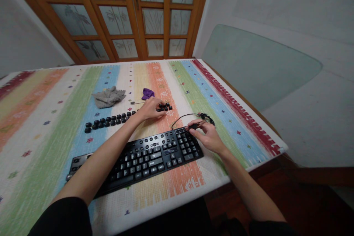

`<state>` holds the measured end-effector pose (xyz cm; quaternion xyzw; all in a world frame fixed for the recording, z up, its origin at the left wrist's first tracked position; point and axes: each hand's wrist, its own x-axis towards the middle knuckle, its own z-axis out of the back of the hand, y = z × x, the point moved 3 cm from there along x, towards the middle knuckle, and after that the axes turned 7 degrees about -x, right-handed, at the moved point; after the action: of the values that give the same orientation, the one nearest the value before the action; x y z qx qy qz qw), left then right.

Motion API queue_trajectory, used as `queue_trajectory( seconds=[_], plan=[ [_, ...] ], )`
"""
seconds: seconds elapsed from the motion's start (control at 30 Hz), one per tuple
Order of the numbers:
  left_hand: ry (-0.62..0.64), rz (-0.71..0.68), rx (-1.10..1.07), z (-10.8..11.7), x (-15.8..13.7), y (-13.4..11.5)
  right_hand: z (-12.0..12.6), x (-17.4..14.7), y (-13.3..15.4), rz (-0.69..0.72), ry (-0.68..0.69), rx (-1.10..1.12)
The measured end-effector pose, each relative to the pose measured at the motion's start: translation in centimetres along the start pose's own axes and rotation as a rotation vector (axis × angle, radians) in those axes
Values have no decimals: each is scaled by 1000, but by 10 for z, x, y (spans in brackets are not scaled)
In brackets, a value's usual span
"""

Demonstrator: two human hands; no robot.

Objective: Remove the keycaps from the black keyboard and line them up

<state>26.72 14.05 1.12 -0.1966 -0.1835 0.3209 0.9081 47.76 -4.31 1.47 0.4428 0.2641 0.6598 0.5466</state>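
Observation:
A black keyboard (155, 162) lies at a slant on the table, with keys lacking along its top row and at its left end. Loose black keycaps (113, 120) stand in two rows behind it. Over the right end of these rows, my left hand (151, 110) has its thumb and forefinger closed around a keycap. My right hand (208, 135) hovers at the keyboard's top right corner, fingers pinched on a small dark object that I cannot make out. Its bundled black cable (206, 117) lies just behind that hand.
A crumpled grey cloth (108, 97) and a small purple cloth (148, 93) lie behind the keycaps. A thin dark tool (133, 103) rests near the purple cloth. The striped tablecloth (41, 143) covers the table, whose right edge faces a wall.

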Motion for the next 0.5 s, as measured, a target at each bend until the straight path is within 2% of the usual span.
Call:
queue_trajectory(
  seconds=[0.5],
  plan=[
    [27, -16, -41, -6, 4, 0, 0, -1, 0, -26, 23, 6]
  ],
)
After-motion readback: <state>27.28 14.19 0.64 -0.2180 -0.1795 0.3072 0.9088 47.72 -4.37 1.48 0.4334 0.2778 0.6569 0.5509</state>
